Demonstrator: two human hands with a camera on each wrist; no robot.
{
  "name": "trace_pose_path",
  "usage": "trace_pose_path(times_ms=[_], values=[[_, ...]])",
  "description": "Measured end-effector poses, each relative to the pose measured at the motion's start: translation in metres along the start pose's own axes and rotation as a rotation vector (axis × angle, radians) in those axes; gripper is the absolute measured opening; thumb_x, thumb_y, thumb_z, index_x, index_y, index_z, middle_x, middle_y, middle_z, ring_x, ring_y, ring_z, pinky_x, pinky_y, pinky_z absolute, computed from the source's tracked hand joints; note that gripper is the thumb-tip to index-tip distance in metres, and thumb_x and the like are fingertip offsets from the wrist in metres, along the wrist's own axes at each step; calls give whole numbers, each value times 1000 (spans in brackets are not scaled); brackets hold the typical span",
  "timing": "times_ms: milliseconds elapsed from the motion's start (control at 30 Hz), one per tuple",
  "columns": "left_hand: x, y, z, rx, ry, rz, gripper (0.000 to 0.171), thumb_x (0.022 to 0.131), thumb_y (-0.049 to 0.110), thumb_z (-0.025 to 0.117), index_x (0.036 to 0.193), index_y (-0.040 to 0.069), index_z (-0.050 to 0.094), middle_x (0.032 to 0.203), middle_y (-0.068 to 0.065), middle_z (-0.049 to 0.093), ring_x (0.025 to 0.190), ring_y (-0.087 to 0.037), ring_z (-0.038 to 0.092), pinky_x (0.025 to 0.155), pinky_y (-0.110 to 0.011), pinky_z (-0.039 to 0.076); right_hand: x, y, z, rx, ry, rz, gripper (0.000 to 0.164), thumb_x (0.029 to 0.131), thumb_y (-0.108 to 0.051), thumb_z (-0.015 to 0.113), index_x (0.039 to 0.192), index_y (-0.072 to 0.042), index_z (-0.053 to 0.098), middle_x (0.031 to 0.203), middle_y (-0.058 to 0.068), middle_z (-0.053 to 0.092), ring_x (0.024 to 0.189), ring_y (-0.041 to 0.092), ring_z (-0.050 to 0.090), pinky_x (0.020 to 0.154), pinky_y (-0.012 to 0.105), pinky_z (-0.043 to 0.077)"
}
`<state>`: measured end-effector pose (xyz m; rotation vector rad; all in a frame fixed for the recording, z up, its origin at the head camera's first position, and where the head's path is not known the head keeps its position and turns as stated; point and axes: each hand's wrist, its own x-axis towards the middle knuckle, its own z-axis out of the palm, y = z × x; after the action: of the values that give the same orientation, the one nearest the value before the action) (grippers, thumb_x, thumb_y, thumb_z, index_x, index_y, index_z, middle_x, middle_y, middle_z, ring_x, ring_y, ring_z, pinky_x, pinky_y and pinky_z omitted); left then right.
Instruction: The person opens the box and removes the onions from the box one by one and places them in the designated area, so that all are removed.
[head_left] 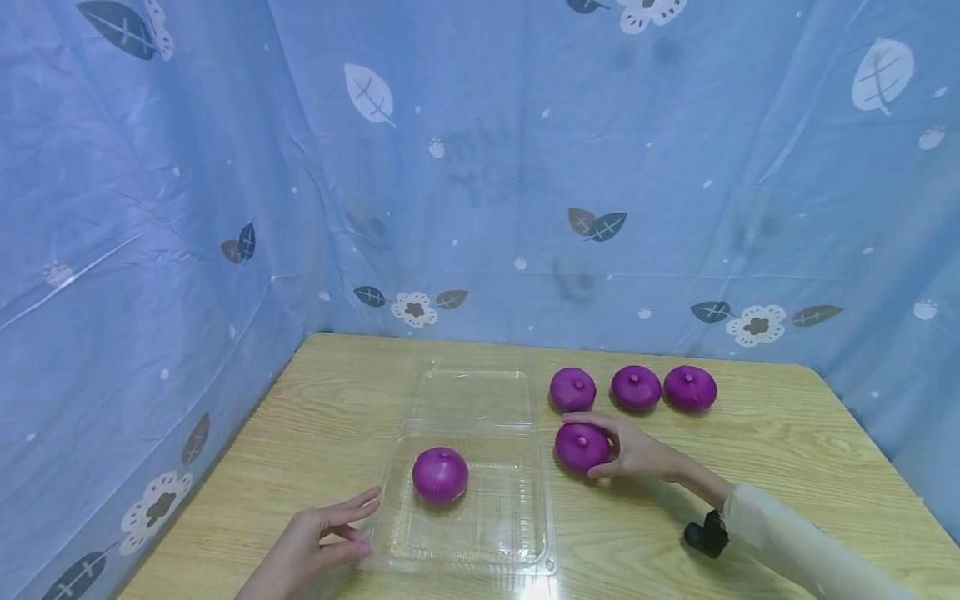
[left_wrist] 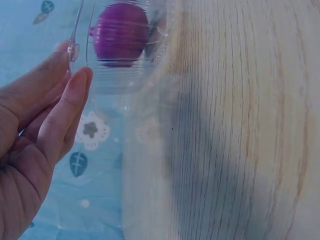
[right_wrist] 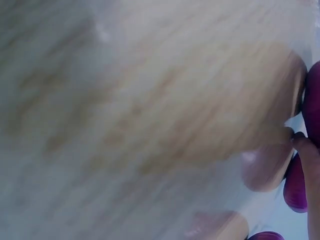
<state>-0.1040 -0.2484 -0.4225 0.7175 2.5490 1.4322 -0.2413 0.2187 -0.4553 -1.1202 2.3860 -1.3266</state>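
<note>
A purple onion (head_left: 440, 475) sits toward the left in the base of a clear hinged plastic container (head_left: 551, 533). My left hand (head_left: 315, 537) pinches the container's left rim between thumb and fingers; the left wrist view has the fingertips (left_wrist: 80, 82) right at that rim, with the onion (left_wrist: 121, 32) seen through the plastic. To the right of the container, my right hand (head_left: 637, 450) grips another purple onion (head_left: 582, 448), thumb on the near side and fingers over the far side. The right wrist view catches only part of an onion (right_wrist: 312, 95) and a finger (right_wrist: 311, 175) at its edge.
Behind the held onion stand three more purple onions (head_left: 636, 387) in a row. The container's open lid (head_left: 472, 396) lies back on the wooden table (head_left: 750, 450). A blue patterned curtain (head_left: 487, 167) hangs behind and at the sides. A black device (head_left: 707, 535) is on the right wrist.
</note>
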Motion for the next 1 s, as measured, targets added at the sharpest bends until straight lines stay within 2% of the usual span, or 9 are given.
trace_pose_path(times_ms=[133,333,533,633,700,767,900,933,1000], values=[[-1,-1,0,2,0,-7,49,89,16,68,125,-13,53,133,-32,45,82,-5,63,74,-21,55,-1,2,1,38,6,43,82,71,-12,84,142,-8,42,141,15,47,124,9,45,95,30,46],[-2,-4,1,21,4,70,47,88,13,69,123,-15,54,131,-30,48,81,-5,64,72,-22,55,-1,4,1,61,11,39,82,71,-17,84,141,-4,43,140,21,46,125,7,42,94,26,47],[0,-5,1,29,8,98,46,87,10,69,123,-15,54,132,-25,51,81,-6,64,71,-23,56,0,4,-3,61,-20,15,87,70,-17,85,143,-4,40,143,20,43,129,8,40,101,27,40],[0,-6,1,30,9,100,45,87,9,69,123,-15,54,133,-25,50,82,-6,64,71,-24,57,1,2,-6,78,-48,34,92,69,-15,86,146,-7,37,148,16,38,131,6,37,102,27,39],[-1,-6,1,26,10,88,45,88,10,69,122,-15,54,135,-21,51,82,-6,64,71,-23,56,2,0,-9,102,-64,50,92,69,-11,85,147,-8,35,150,16,36,133,9,35,101,27,40],[-1,-4,1,28,9,69,46,88,12,69,122,-15,54,134,-27,49,82,-5,64,71,-24,56,3,-1,-11,149,-74,59,90,70,-5,83,147,-6,34,150,18,35,133,4,34,100,27,41],[0,0,1,20,5,7,48,89,16,68,124,-14,54,132,-34,44,82,-4,63,73,-27,57,4,2,-14,260,-90,9,82,72,4,78,142,5,36,146,32,33,132,4,38,97,33,46],[0,0,0,14,1,-8,49,89,17,68,125,-14,53,132,-35,43,82,-4,63,73,-28,57,4,4,-13,285,-94,2,80,73,5,77,141,7,36,145,33,32,129,-2,39,97,34,47],[0,0,0,9,2,-13,49,89,16,68,125,-14,53,132,-35,43,82,-4,63,73,-27,57,4,6,-13,316,-97,-13,78,73,7,76,140,8,36,144,35,32,129,0,41,95,36,48]])
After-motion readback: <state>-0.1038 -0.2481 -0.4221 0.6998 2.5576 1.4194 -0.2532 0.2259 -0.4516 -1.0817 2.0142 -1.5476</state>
